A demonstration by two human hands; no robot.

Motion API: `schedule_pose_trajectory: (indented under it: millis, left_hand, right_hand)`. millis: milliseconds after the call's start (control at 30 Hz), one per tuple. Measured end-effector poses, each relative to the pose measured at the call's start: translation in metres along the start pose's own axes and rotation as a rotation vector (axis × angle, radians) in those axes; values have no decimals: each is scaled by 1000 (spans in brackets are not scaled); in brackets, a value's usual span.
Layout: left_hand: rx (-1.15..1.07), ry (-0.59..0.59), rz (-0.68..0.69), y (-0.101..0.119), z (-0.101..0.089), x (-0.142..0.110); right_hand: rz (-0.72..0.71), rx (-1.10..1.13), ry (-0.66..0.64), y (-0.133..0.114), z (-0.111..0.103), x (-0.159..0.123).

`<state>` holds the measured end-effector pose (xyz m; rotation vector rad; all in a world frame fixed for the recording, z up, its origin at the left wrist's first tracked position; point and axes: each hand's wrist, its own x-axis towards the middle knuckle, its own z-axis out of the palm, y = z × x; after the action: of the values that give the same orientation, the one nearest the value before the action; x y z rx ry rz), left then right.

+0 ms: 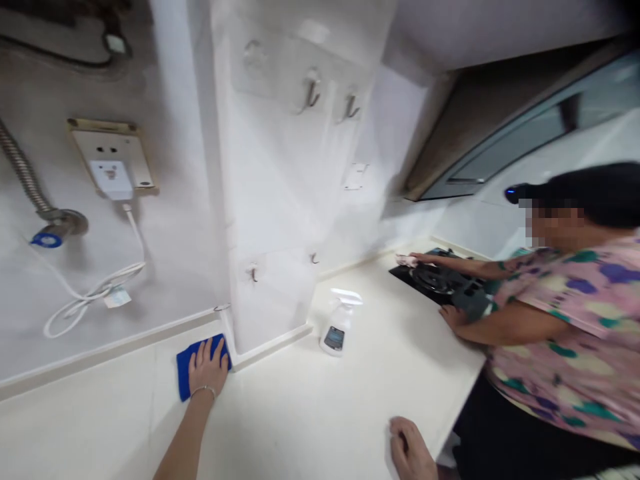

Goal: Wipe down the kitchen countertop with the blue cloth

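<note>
My left hand (207, 370) lies flat on a folded blue cloth (184, 373), fingers spread, pressing it to the white countertop (280, 413) where the ledge meets the wall corner. A bracelet circles that wrist. Near the counter's front edge, my right hand (411, 448) rests with its fingers curled in; I see nothing in it. Between and beyond my hands stands a white spray bottle (334, 333) with a dark label, touched by neither hand.
At right, a person (565, 313) in a patterned shirt and black cap leans over a black gas stove (435, 280), one hand on a pale cloth (406, 261). A range hood (500, 120) hangs above. A wall socket (113, 157) with a white cable (95, 293) is at left.
</note>
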<state>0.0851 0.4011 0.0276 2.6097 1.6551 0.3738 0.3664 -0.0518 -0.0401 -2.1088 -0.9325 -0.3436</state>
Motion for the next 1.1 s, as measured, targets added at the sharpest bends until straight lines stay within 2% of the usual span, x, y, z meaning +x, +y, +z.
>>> schedule_pose_trajectory:
  millis: [167,367,467,533,633,767,833,1000,1100]
  left_hand:
    - [87,-46,63,5,-5,-62]
    - [93,-3,195,13,-10,-160]
    - [39,-37,286,8,-14,-187]
    - [2,-100,311,3,-20,-189]
    - [-29,-146,358,-1,-29,-179]
    - [-61,-91,531,1,-27,-172]
    - [-65,-52,550,3,-20,-175]
    - [-101,-19,493,4,-11,-174]
    - [-99,27,315,0,-12,-160]
  right_hand:
    - [8,11,33,-14,-4,4]
    - [-45,-34,25,-6,-2,-1]
    - [-67,-148,6,-1,4,-5]
    - [-95,-250,13,2,9,-4]
    - [-171,-344,-15,6,11,4]
    - [-264,-274,-120,13,1,19]
    - [-273,-202,-126,16,-4,21]
    - [-119,-178,-14,12,-4,16]
    - [-90,-161,-17,11,0,14]
